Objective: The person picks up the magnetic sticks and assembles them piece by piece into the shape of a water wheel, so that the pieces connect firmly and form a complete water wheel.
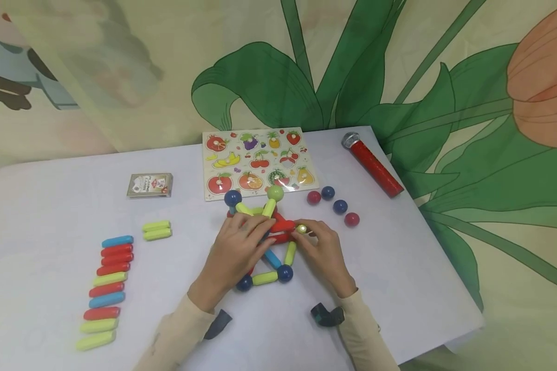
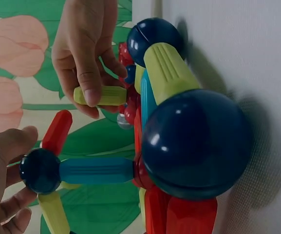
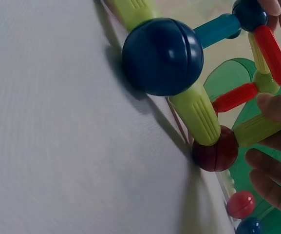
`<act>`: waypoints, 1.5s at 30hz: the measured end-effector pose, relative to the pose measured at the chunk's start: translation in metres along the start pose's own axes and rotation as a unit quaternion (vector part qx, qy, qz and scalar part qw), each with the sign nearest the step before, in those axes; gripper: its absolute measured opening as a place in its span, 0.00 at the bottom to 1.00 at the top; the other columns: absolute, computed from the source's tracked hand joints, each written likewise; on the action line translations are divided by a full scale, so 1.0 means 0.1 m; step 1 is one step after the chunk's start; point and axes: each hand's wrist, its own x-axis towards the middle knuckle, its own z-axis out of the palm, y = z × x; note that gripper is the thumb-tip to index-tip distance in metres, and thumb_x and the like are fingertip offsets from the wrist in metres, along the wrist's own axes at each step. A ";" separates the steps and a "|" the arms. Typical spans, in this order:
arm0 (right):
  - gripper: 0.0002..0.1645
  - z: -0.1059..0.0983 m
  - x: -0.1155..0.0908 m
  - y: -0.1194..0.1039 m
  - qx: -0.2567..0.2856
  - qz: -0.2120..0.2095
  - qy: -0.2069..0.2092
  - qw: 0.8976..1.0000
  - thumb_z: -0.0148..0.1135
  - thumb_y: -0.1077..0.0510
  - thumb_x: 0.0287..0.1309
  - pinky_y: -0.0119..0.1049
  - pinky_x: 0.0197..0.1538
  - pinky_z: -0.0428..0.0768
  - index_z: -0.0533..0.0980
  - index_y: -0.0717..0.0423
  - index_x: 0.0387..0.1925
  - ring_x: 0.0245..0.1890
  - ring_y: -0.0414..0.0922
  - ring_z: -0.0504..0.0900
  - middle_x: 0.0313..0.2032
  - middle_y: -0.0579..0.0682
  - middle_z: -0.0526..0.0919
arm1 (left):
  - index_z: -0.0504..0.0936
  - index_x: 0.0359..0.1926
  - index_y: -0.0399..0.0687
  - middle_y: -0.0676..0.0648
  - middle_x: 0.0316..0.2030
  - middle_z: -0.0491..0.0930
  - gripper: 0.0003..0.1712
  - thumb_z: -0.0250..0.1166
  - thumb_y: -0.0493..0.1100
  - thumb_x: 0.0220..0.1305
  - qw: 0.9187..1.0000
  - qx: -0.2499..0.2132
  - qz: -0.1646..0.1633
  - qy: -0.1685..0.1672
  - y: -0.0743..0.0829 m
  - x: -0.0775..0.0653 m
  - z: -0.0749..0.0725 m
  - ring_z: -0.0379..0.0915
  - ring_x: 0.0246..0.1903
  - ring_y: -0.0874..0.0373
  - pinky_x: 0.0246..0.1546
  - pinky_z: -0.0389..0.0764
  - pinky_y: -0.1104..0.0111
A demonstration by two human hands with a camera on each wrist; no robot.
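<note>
A magnetic stick-and-ball structure of blue, red and yellow-green pieces stands before me; one of its lower blue balls (image 1: 285, 273) faces my side. My left hand (image 1: 239, 245) holds an upper blue ball (image 2: 40, 170) between thumb and fingers. From that ball a red stick (image 2: 57, 131) juts out, and a blue stick (image 2: 96, 170) runs from it to a red ball. On the structure's right, my right hand (image 1: 322, 252) pinches a yellow-green magnetic stick (image 2: 106, 96). Its end meets a dark red ball (image 3: 215, 151) in the right wrist view.
Loose red and blue balls (image 1: 340, 206) lie to the right, near a red microphone (image 1: 376, 167). Behind is a fruit puzzle board (image 1: 241, 178). A card box (image 1: 150, 185), two yellow-green sticks (image 1: 157, 234) and a column of coloured sticks (image 1: 107, 299) lie left.
</note>
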 end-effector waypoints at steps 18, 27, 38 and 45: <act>0.23 -0.03 0.03 0.04 0.017 0.032 -0.029 0.999 0.69 0.54 0.55 0.40 0.45 0.81 0.78 0.54 0.52 0.40 0.43 0.81 0.44 0.47 0.84 | 0.84 0.49 0.50 0.50 0.42 0.85 0.22 0.75 0.43 0.50 0.998 0.049 0.027 -0.018 0.00 0.09 0.14 0.71 0.40 0.51 0.35 0.72 0.65; 0.19 -0.42 0.04 0.37 -0.078 0.124 0.134 0.980 0.57 0.58 0.63 0.51 0.50 0.73 0.73 0.61 0.55 0.48 0.56 0.73 0.49 0.61 0.76 | 0.84 0.48 0.49 0.51 0.41 0.86 0.22 0.76 0.42 0.50 0.999 0.020 0.024 0.005 -0.01 0.09 0.17 0.71 0.39 0.51 0.33 0.71 0.66; 0.23 -0.51 -0.11 0.55 -0.144 0.206 0.040 0.967 0.62 0.58 0.60 0.52 0.50 0.75 0.73 0.60 0.56 0.48 0.56 0.75 0.47 0.61 0.79 | 0.84 0.47 0.49 0.51 0.40 0.86 0.22 0.76 0.42 0.49 1.000 0.012 0.026 0.005 -0.02 0.08 0.17 0.72 0.39 0.51 0.33 0.71 0.66; 0.26 -0.44 -0.06 0.16 0.052 0.077 0.069 0.993 0.69 0.64 0.53 0.40 0.51 0.76 0.73 0.59 0.55 0.48 0.44 0.77 0.48 0.53 0.82 | 0.84 0.48 0.49 0.51 0.40 0.86 0.22 0.76 0.42 0.49 1.000 0.011 0.022 0.000 -0.02 0.08 0.18 0.72 0.39 0.52 0.34 0.72 0.66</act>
